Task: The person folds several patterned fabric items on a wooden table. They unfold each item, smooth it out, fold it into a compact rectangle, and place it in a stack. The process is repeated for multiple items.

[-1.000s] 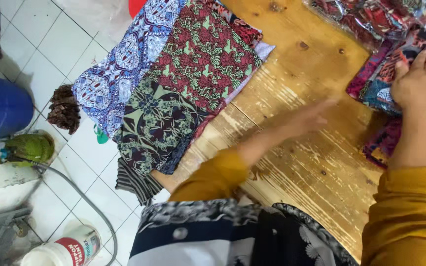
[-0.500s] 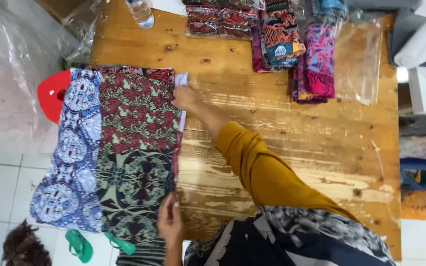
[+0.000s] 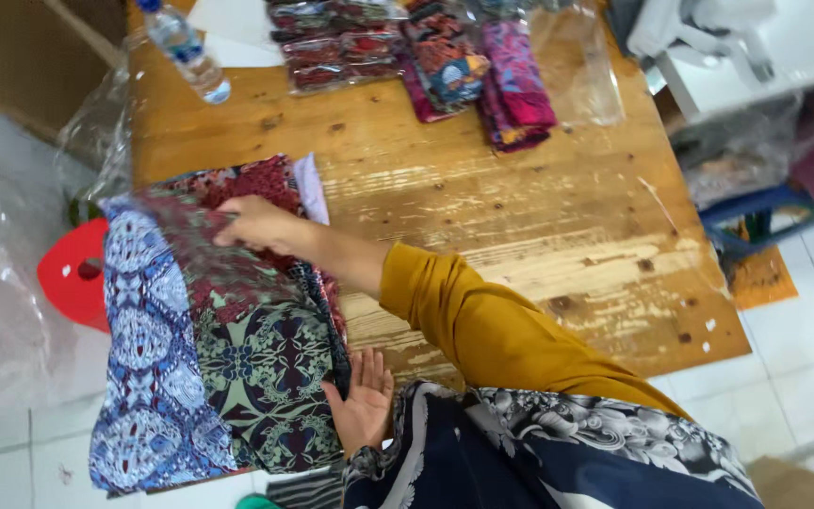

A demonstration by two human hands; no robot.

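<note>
Tiles (image 3: 11, 452) pale at my nine o'clock, a red stool (image 3: 73, 273) beside the worn wooden table (image 3: 520, 217). Patterned cloth (image 3: 228, 377) hangs over its nine o'clock edge, blue, maroon and green. My left hand (image 3: 362, 401) lies flat, fingers spread, at six. My right hand (image 3: 256, 224) pinches a blurred maroon fold. Bagged cloths (image 3: 445, 57) sit at twelve.

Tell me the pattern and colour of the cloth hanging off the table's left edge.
The outermost cloth is blue and white with ornate medallion motifs; the head view shows it.
</note>
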